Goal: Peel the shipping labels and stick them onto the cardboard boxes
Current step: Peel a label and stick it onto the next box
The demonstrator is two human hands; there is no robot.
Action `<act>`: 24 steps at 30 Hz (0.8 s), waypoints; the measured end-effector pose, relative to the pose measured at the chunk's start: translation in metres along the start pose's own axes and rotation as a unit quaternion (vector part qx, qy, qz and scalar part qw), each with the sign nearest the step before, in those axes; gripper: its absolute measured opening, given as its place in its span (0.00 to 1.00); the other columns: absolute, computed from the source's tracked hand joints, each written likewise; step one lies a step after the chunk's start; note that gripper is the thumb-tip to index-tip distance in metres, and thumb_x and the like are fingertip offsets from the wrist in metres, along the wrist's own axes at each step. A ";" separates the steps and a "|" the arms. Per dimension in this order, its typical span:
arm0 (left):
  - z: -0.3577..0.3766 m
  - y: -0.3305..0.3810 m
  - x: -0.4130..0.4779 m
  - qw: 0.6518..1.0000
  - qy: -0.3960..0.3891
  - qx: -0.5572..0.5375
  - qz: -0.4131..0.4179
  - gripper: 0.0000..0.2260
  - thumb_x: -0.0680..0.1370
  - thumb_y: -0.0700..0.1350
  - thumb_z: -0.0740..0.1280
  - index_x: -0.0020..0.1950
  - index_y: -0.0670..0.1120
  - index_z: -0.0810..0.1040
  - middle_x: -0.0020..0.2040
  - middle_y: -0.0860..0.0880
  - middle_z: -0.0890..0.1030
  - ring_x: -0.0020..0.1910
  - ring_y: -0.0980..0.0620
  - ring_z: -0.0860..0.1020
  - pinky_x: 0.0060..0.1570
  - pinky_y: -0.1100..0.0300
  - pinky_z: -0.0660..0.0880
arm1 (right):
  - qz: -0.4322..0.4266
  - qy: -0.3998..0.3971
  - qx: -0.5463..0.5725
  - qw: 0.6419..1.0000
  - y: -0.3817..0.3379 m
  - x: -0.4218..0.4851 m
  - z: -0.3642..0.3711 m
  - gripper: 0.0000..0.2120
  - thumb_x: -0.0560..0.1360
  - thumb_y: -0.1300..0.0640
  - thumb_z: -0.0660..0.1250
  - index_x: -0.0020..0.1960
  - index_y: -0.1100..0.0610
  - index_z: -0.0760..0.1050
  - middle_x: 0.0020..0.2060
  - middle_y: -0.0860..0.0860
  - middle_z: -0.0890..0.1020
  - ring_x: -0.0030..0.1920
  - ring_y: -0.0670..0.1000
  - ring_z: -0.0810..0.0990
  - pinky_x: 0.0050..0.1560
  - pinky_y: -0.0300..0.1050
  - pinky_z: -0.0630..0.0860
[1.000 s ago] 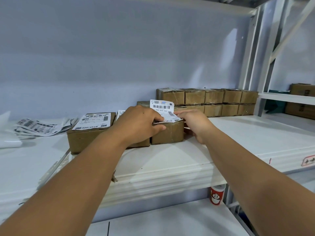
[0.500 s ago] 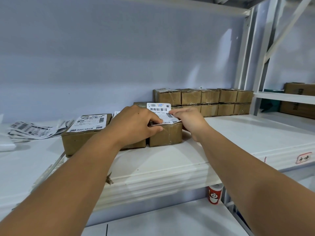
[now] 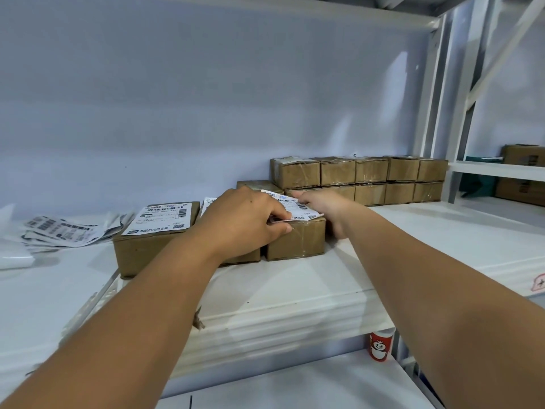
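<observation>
A white shipping label (image 3: 298, 205) is lying almost flat across the top of a small brown cardboard box (image 3: 298, 240). The box is sitting on a white shelf (image 3: 295, 290), near the middle of the view. The label is showing black barcodes along its far edge, lines of small print, and a square code at its near right corner, which is jutting slightly past the box's edge.

The left hand (image 3: 244, 222) is coming in from seven o'clock and pinching the label's near left edge between curled fingers and thumb; a thin pinkish strip is showing at the fingertips. The right hand (image 3: 323, 205) is reaching in from four o'clock, with one finger stretching along the label's far right edge. Whether it is pinching or only pressing there cannot be told.

At the box's nine o'clock, partly under the left hand, another box (image 3: 244, 256) is sitting, and beyond it a labelled box (image 3: 141, 252) is carrying its own sheet (image 3: 162, 218) flat on top. Loose labels (image 3: 59, 231) are piling up farther out at nine o'clock. At one o'clock, stacked boxes (image 3: 368, 178) are standing in two rows against the wall.
</observation>
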State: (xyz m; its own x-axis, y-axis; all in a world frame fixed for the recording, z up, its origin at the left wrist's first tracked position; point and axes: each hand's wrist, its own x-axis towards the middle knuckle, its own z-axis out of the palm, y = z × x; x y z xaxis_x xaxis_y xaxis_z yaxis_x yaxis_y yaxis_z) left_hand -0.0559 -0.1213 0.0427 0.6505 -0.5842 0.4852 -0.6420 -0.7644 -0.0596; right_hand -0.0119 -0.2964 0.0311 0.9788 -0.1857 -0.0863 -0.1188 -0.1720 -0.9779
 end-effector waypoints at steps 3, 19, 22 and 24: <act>0.000 0.001 -0.001 1.000 0.005 -0.002 -0.002 0.12 0.77 0.56 0.62 0.58 0.59 0.79 0.55 0.57 0.81 0.55 0.53 0.75 0.52 0.59 0.72 | -0.083 0.029 0.013 0.996 0.001 0.000 0.001 0.15 0.78 0.62 0.63 0.63 0.55 0.77 0.45 0.52 0.82 0.37 0.48 0.79 0.37 0.37 0.75; -0.003 0.005 -0.003 1.000 0.005 0.019 -0.006 0.13 0.78 0.58 0.60 0.60 0.60 0.77 0.54 0.54 0.80 0.56 0.51 0.74 0.43 0.61 0.66 | -0.174 -0.090 -0.319 0.927 -0.041 0.014 0.018 0.21 0.74 0.73 0.56 0.62 0.58 0.74 0.55 0.52 0.83 0.58 0.51 0.80 0.64 0.51 0.73; -0.003 0.004 -0.003 1.000 0.005 0.019 -0.001 0.13 0.78 0.57 0.60 0.59 0.58 0.78 0.53 0.53 0.80 0.56 0.51 0.74 0.45 0.60 0.68 | -0.164 -0.101 -0.337 0.922 -0.039 0.018 0.024 0.25 0.73 0.74 0.55 0.65 0.56 0.72 0.60 0.49 0.80 0.59 0.48 0.78 0.61 0.44 0.75; -0.003 0.005 -0.003 1.000 0.005 0.016 0.000 0.13 0.78 0.57 0.60 0.60 0.59 0.77 0.54 0.54 0.80 0.57 0.51 0.74 0.43 0.61 0.66 | -0.179 -0.103 -0.341 0.917 -0.036 0.018 0.028 0.25 0.74 0.74 0.55 0.65 0.56 0.72 0.61 0.50 0.80 0.58 0.47 0.77 0.58 0.42 0.75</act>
State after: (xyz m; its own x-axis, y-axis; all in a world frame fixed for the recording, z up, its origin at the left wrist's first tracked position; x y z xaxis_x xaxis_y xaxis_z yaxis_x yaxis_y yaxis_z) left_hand -0.0626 -0.1225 0.0437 0.6464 -0.5821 0.4934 -0.6292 -0.7724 -0.0870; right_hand 0.0146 -0.2668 0.0594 0.9778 0.1761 0.1135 0.2085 -0.7647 -0.6097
